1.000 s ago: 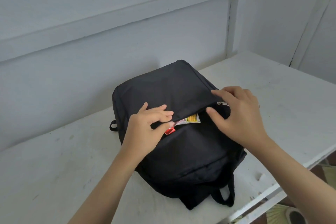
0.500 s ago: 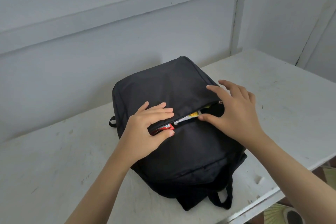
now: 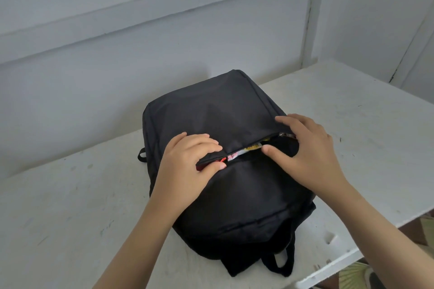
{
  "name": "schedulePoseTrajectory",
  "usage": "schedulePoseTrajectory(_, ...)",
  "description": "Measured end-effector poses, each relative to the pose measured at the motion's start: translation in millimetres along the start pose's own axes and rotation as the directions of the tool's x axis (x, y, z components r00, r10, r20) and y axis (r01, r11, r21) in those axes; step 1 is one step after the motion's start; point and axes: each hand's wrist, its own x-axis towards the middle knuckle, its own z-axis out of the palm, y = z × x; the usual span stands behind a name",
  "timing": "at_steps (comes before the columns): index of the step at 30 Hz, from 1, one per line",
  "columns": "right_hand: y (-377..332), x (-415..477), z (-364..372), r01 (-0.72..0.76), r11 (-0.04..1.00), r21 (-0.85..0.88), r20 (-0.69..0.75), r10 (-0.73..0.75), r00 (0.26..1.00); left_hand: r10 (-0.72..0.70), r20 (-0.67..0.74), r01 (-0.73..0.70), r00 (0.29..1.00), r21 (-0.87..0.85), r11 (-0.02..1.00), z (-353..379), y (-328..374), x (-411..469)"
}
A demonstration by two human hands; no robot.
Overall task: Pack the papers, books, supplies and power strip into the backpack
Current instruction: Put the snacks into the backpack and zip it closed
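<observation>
A black backpack [image 3: 225, 110] lies flat on the white table [image 3: 70, 206]. Its front pocket slit runs across the middle, open a narrow way, and a colourful packet [image 3: 244, 150] in red, white and yellow shows inside. My left hand [image 3: 190, 166] pinches the pocket's left end between thumb and fingers. My right hand [image 3: 303, 150] lies spread over the pocket's right end, thumb on the lower flap, fingers on the upper one. A metal zipper pull [image 3: 285, 135] peeks out by the right fingers. Nothing else of the contents is visible.
The table meets a pale blue-grey wall [image 3: 117, 54] right behind the backpack. Shoulder straps [image 3: 279, 263] hang off the backpack near the table's front edge [image 3: 328, 267]. A patterned floor [image 3: 357, 274] shows below at the lower right.
The pocket opening has narrowed and the packet has sunk deeper inside. My right hand shifted a little left along the slit; my left hand kept its pinch.
</observation>
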Motion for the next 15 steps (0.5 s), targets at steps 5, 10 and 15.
schedulePoseTrajectory(5, 11.3, -4.1, -2.6, 0.013, 0.993, 0.115, -0.155, 0.005, 0.988, 0.002, -0.040, 0.000, 0.999, 0.042, 0.999, 1.7, 18.4, -1.7)
schedulePoseTrajectory(10, 16.2, 1.1, -7.3, -0.009, 0.983, 0.181, -0.097, 0.027, 0.995, 0.045, -0.135, -0.049, 0.990, -0.030, 0.998, 13.6, 49.9, -1.9)
schedulePoseTrajectory(15, 17.4, 3.7, -12.0, -0.017, 0.952, 0.305, -0.037, 0.030, 0.999, -0.255, 0.031, 0.251, 0.966, -0.337, 0.908, 31.7, 93.6, 1.5)
